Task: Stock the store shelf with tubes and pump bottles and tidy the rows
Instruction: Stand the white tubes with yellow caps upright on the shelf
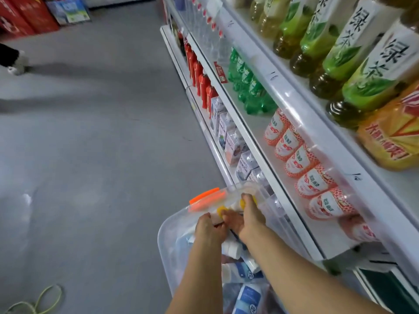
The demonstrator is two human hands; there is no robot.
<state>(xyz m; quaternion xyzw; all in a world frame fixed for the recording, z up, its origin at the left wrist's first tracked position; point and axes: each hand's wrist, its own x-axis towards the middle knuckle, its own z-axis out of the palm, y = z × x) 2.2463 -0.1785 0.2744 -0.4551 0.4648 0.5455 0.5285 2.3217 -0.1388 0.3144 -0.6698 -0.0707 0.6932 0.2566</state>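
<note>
Head view: a shop aisle seen from above, grey floor (90, 143) on the left, shelves running away on the right.
Shelves (292, 103): white tiers holding green tea bottles (371, 71), green soda bottles (249, 87), red-and-white bottles (301, 159) and red bottles lower down.
Bin (172, 234): a clear plastic storage bin with an orange latch, standing on the floor just beside the lowest shelf, directly below both arms.
Stock: tubes and bottles (247, 298) in white and blue lie jumbled in the bin, long axes pointing every which way; none stands upright.
Yellow-capped items (221, 210): at the bin's far end, caps pointing away from the person, long axes roughly along the bin.
Left hand (209, 227): fingers curled down into the bin, touching the stock; whether they grip anything I cannot tell.
Right hand (249, 219): fingers curled round a yellow-capped item, nearer the shelf.
Coming move, likely: lift the item right and up toward the shelf.
</note>
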